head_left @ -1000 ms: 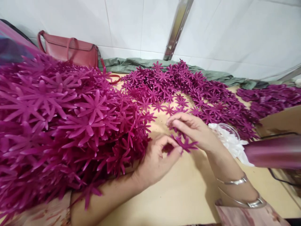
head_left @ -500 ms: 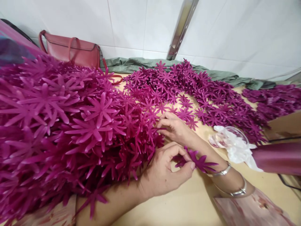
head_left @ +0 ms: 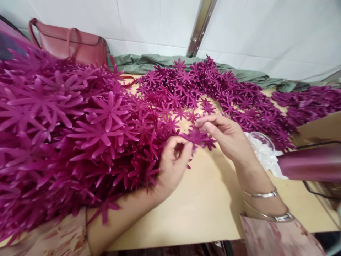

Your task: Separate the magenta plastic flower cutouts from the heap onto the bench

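Flower (head_left: pixel 196 137), a flat magenta piece with narrow petals, is held just above the table (head_left: pixel 202 202), near the front edge of the big bunch (head_left: pixel 80 128). It is pinched from the left side by the thumb and forefinger of the left hand (head_left: pixel 172 167), which is closed on it. The right hand (head_left: pixel 229 137) is closed on its far petals with the fingertips, the other fingers being curled loosely. Whether one piece or two stacked pieces are held cannot be told, as the petals overlap.

The step in hand is judged to be the fine fingertip handling of a single flower between both hands, right beside the bunch. The next move is judged to call for a light, steady pinch and a careful lining-up, since the petals look thin and easily bent, and the bunch is crowded close against the left hand.

Loose flowers are spread in a pile (head_left: pixel 202 85) across the back of the table, and a second pile (head_left: pixel 309 103) is seen at the far right. A clear cup (head_left: pixel 262 147) with white plastic in it is set just behind the right wrist, on which bangles (head_left: pixel 263 195) are worn. A red bag (head_left: pixel 71 44) and a green cloth (head_left: pixel 149 64) are laid against the tiled wall.
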`<state>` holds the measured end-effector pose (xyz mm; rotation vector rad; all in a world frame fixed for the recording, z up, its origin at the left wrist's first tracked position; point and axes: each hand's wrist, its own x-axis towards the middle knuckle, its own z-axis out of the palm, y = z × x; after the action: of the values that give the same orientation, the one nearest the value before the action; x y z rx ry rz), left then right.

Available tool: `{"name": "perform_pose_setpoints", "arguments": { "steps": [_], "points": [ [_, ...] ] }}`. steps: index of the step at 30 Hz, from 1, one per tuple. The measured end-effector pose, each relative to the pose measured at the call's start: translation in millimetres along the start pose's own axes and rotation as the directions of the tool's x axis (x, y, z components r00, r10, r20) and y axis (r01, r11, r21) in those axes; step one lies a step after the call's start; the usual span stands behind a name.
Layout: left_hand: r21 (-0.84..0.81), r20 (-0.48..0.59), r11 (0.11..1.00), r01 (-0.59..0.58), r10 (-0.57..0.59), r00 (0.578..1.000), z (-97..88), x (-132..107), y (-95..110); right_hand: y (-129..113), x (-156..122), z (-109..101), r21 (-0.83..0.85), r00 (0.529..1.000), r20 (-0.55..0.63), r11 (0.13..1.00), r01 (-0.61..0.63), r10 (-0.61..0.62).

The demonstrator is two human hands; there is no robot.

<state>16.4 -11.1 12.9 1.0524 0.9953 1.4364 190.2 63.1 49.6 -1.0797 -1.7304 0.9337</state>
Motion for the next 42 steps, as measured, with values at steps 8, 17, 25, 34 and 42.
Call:
{"name": "perform_pose_setpoints", "arguments": {
  "steps": [8,17,25,34,42],
  "points": [
    [-0.097,-0.084,0.995,0.017,-0.026,0.996,-1.8,20.0,-8.9,11.0,-5.6,24.7,0.304,0.990,0.121,0.947,-0.107,0.072],
    [-0.147,-0.048,0.987,0.070,-0.078,0.996,1.1,17.2,-11.6,9.1,-9.0,28.4,0.186,0.994,0.107,0.982,-0.044,0.024],
    [-0.177,-0.082,0.980,0.086,-0.102,0.991,0.1,15.2,-6.9,6.6,-11.7,28.7,-0.130,0.991,-0.085,0.987,0.091,-0.102],
    [-0.125,-0.100,0.989,0.083,-0.096,0.990,0.6,15.9,-7.3,19.0,-4.0,27.6,0.107,0.878,-0.475,0.987,0.124,-0.059],
    [0.236,0.134,0.970,-0.067,0.036,0.990,0.6,8.1,-8.7,0.6,-12.3,41.4,0.232,0.913,-0.407,0.964,0.132,-0.028]
  ]
}}
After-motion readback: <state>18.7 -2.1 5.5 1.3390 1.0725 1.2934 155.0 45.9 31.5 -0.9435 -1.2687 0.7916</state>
